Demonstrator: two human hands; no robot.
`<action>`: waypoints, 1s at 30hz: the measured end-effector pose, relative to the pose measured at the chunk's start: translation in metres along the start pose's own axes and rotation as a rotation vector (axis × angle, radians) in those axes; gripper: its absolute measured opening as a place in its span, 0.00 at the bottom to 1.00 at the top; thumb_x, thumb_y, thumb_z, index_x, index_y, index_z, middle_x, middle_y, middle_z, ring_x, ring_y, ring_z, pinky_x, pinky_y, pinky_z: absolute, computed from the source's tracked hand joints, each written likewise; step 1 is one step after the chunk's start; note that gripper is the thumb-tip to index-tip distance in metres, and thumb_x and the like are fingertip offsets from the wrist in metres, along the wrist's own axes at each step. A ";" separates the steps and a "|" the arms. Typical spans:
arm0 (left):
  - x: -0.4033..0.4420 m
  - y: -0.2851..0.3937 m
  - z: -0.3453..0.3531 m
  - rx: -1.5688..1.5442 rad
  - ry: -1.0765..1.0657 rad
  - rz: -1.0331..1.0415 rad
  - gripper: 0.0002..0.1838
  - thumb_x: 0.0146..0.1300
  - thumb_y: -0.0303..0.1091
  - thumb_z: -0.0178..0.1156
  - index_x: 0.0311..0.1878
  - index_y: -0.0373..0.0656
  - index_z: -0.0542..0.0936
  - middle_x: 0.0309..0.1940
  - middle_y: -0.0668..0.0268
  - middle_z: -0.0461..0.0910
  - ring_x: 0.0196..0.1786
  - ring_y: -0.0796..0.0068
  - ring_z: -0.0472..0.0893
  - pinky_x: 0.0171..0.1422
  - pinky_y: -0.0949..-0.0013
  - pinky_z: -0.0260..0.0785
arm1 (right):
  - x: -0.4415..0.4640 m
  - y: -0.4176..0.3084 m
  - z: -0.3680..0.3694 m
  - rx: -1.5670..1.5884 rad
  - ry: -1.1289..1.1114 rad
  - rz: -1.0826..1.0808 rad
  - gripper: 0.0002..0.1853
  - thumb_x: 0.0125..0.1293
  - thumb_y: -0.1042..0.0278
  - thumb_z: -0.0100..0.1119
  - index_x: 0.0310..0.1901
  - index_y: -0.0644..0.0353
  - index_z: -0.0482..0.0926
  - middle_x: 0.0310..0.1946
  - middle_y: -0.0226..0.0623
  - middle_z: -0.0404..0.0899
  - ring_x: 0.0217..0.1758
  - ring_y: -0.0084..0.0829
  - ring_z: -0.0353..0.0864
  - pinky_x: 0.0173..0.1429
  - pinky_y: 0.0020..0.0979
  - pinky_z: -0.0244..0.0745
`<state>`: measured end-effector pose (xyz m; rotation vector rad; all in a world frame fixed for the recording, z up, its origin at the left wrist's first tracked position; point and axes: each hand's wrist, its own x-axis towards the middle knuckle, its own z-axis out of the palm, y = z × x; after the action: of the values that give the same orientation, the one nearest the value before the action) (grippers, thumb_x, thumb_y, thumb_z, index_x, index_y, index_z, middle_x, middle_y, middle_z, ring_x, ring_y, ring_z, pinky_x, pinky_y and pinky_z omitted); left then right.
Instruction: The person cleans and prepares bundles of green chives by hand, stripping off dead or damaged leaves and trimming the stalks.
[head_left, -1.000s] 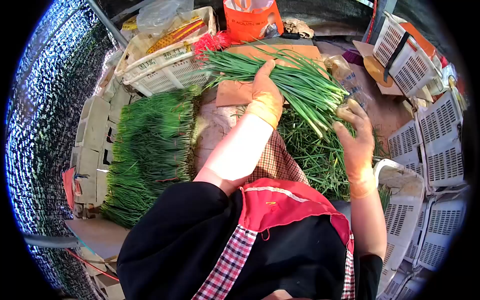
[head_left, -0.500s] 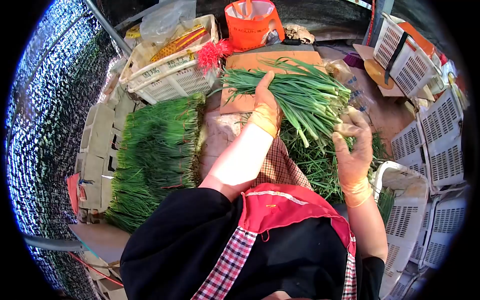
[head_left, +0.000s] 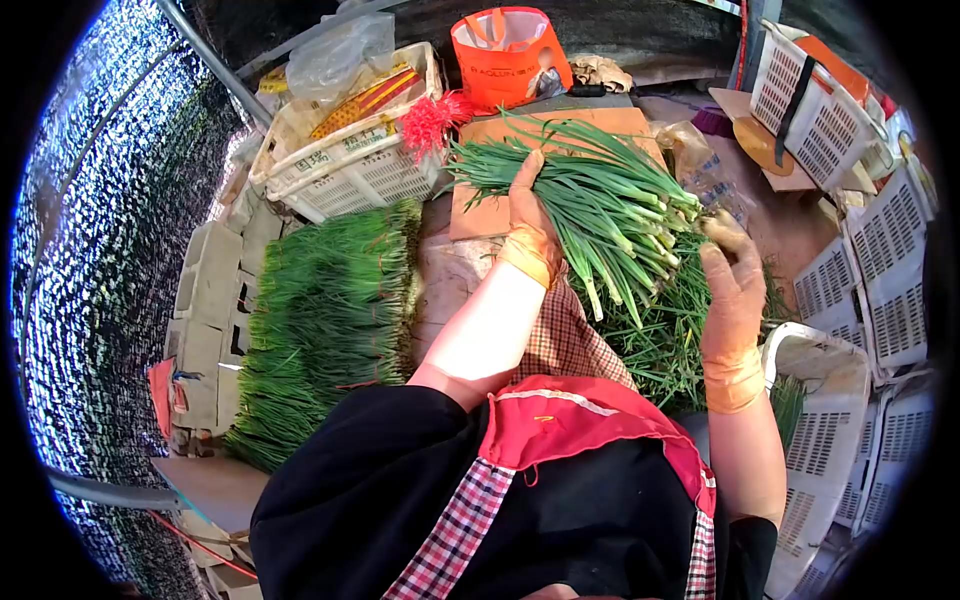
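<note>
My left hand (head_left: 532, 215), in a thin orange-tinted glove, is wrapped round a loose bunch of chives (head_left: 610, 205), thumb on top. The green leaves fan out to the upper left; the pale stem ends point right. Just right of those ends is my right hand (head_left: 733, 280), gloved the same way, its fingers curled in toward the thumb. Whatever is between its fingertips, if anything, is too small to make out. Below the bunch, more loose chives (head_left: 660, 350) lie in a heap by my lap.
Tied chive bundles (head_left: 330, 310) are stacked at left beside pale blocks (head_left: 205, 280). A white crate (head_left: 350, 175) holding plastic bags and an orange bag (head_left: 510, 60) stand at the back, behind a brown board (head_left: 480, 215). White crates (head_left: 890, 260) line the right side.
My right hand has drawn slightly right and away from the stem ends, its fingers more curled. My left hand keeps its hold on the bunch. The whole view has shifted a little.
</note>
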<state>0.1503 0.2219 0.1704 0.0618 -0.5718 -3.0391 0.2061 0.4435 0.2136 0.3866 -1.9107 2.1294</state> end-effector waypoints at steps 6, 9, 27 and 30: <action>-0.010 -0.007 0.015 -0.001 -0.036 0.045 0.25 0.60 0.48 0.51 0.53 0.38 0.71 0.46 0.54 0.76 0.45 0.55 0.77 0.53 0.53 0.70 | 0.002 -0.005 0.018 0.130 -0.147 0.310 0.11 0.59 0.71 0.58 0.41 0.67 0.75 0.34 0.31 0.77 0.38 0.19 0.72 0.47 0.21 0.66; -0.018 -0.010 0.025 0.060 0.079 0.103 0.22 0.59 0.46 0.53 0.50 0.39 0.73 0.44 0.56 0.76 0.45 0.56 0.77 0.52 0.55 0.70 | 0.002 0.020 0.008 0.082 -0.157 0.291 0.13 0.58 0.70 0.59 0.41 0.68 0.75 0.36 0.33 0.78 0.36 0.19 0.73 0.44 0.22 0.68; -0.006 -0.028 0.009 -0.024 -0.004 0.132 0.26 0.59 0.48 0.52 0.54 0.40 0.70 0.50 0.56 0.74 0.49 0.55 0.75 0.57 0.54 0.67 | -0.005 0.026 0.019 0.484 0.075 0.266 0.10 0.59 0.77 0.54 0.43 0.68 0.75 0.44 0.34 0.76 0.44 0.21 0.72 0.54 0.22 0.64; -0.008 -0.026 0.009 -0.046 -0.040 0.073 0.26 0.59 0.50 0.52 0.54 0.40 0.71 0.49 0.55 0.74 0.49 0.54 0.74 0.56 0.53 0.67 | -0.002 0.042 -0.001 0.416 0.072 0.128 0.06 0.57 0.81 0.54 0.36 0.64 0.78 0.52 0.42 0.72 0.53 0.28 0.71 0.61 0.29 0.60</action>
<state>0.1568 0.2501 0.1692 -0.0209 -0.4948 -2.9870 0.1927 0.4396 0.1737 0.2639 -1.4818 2.5892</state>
